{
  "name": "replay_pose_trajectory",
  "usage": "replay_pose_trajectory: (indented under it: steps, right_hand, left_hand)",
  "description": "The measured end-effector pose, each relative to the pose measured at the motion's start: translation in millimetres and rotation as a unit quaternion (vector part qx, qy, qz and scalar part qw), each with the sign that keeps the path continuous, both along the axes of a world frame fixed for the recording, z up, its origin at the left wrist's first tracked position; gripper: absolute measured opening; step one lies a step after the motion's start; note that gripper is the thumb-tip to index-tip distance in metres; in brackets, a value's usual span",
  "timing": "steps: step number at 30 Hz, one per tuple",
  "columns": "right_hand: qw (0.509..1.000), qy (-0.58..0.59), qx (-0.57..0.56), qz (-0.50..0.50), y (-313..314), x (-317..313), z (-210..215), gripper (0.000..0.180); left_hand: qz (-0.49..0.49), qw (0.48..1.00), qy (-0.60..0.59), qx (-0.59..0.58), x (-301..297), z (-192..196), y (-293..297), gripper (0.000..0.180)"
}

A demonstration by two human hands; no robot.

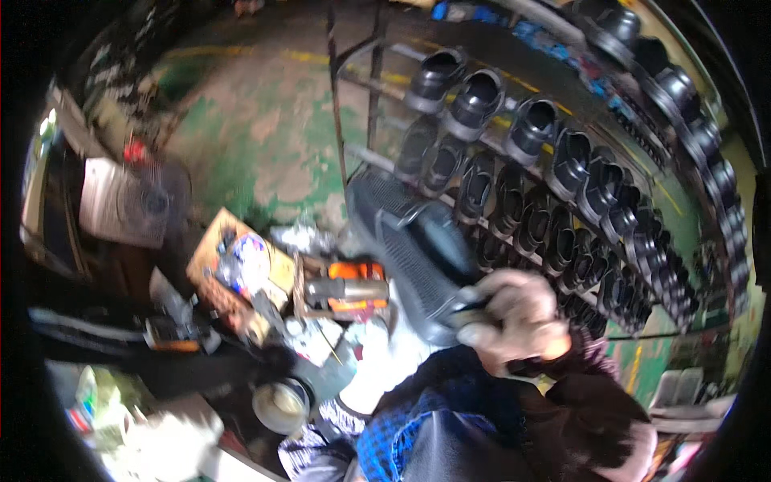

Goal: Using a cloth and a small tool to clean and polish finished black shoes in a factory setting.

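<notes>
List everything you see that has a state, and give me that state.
Right hand: closed on the dark shoe, blurred
Dark shoe: held, tilted
Rack: loaded with rows of shoes
Rack shoes: unworn, openings uncovered
Bucket: open-topped, something pale inside
Green floor paint: worn, patchy

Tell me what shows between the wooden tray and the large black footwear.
In the head view, chiefly an orange-and-grey item shows between the wooden tray and the black footwear; blur hides its exact kind.
</notes>
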State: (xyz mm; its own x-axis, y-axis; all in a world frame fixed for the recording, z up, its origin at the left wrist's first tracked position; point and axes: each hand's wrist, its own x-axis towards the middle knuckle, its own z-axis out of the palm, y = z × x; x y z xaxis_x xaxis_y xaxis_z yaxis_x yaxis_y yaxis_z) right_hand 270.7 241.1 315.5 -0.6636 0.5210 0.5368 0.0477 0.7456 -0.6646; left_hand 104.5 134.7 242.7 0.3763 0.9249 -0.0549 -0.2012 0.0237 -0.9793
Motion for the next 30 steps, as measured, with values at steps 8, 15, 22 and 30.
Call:
replay_pose_trajectory:
  steps: [8, 15, 22, 30]
  right_hand:
    - [0.989, -0.103, 0.006, 0.101, 31.9, 49.7, -93.1, 0.046]
    - [0.724, 0.391, -0.54, 0.175, 70.8, 26.7, -74.2, 0.037]
    - [0.97, 0.071, -0.179, 0.145, 42.6, 4.0, -154.6, 0.024]
    - [0.927, -0.164, -0.274, 0.198, 55.1, -4.8, -78.3, 0.019]
  left_hand:
    - [0.007, 0.687, 0.722, -0.082, 45.9, -92.0, -18.4, 0.053]
    - [-0.048, 0.622, 0.778, -0.069, 47.1, -81.6, -65.6, 0.067]
    - [-0.052, 0.617, 0.783, -0.06, 72.4, -62.1, -77.1, 0.071]
    - [-0.089, 0.532, 0.841, -0.046, 76.4, -60.6, -89.3, 0.081]
